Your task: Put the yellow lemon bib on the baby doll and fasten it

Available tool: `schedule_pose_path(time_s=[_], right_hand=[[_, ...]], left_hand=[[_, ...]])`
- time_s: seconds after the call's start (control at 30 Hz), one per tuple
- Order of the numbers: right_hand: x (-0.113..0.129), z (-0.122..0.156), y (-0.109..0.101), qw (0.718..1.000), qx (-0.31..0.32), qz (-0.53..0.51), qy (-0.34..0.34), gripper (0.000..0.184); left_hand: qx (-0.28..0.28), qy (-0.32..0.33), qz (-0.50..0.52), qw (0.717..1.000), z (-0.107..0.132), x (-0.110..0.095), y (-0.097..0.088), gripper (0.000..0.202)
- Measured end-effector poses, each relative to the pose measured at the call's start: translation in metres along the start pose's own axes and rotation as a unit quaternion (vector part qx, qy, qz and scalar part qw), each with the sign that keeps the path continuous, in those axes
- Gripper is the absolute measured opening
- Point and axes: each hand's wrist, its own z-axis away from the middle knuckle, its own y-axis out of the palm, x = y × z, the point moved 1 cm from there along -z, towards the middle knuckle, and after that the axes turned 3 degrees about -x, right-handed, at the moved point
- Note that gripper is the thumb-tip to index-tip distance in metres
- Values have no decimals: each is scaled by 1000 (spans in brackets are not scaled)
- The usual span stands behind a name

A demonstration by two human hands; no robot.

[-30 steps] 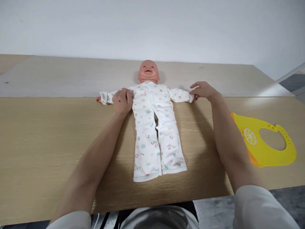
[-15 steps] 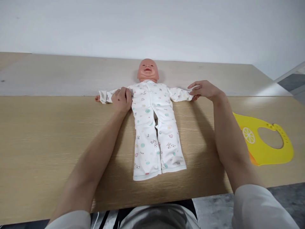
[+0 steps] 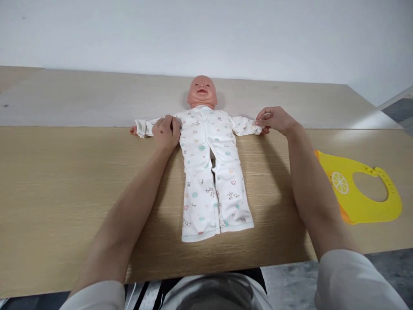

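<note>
A baby doll (image 3: 202, 91) lies on its back on the table, its head toward the wall and its arms stretched sideways. It wears a white printed romper (image 3: 206, 137) with long sleeves and legs. My left hand (image 3: 167, 132) is closed around the sleeve on the left, close to the doll's shoulder; its fingertips are partly hidden. At the far end of the other sleeve (image 3: 242, 126), my right hand (image 3: 275, 119) pinches the cuff between thumb and fingers, beside the doll's small hand (image 3: 265, 130).
A yellow bib (image 3: 368, 211) with a white citrus-slice print lies flat at the right, beyond my right forearm. The wooden table (image 3: 64, 193) has a seam across it and meets a pale wall (image 3: 206, 34) at the back. Its front edge is close to my body.
The fingers of my right hand, spread apart before, have come together on the sleeve cuff. My left hand stays in its place on the other sleeve. The whole view has shifted slightly.
</note>
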Motion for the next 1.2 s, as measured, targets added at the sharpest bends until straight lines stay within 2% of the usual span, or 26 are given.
schedule_pose_path(time_s=[0.1,0.17,0.23,0.3,0.47,0.57,0.73,0.93,1.07,1.2], right_hand=[[1,3,-8,999,10,30,6,34],[2,6,-15,996,57,65,13,31],[2,9,-19,990,107,88,21,35],[-2,9,-20,987,130,90,26,43],[-11,2,-13,994,94,61,-12,47],[-13,0,-10,994,94,46,-28,46],[-12,0,-8,995,90,37,-36,39],[-6,3,-2,996,68,51,-33,35],[0,5,-6,992,54,116,-6,42],[1,6,-13,985,74,153,19,57]], left_hand=[[7,-7,4,1000,0,-1,0,28],[12,-13,6,1000,-1,-1,0,27],[16,-15,6,1000,-1,-1,0,26],[17,-13,5,1000,-1,-1,1,24],[16,-10,0,1000,-2,-1,-1,24],[19,-12,8,1000,-2,-1,-2,24],[25,-22,10,999,-1,-2,-1,24],[10,-4,0,1000,-1,-2,-1,25],[12,-3,-10,1000,-1,-3,-1,25],[7,-4,-4,1000,-1,-1,0,25]])
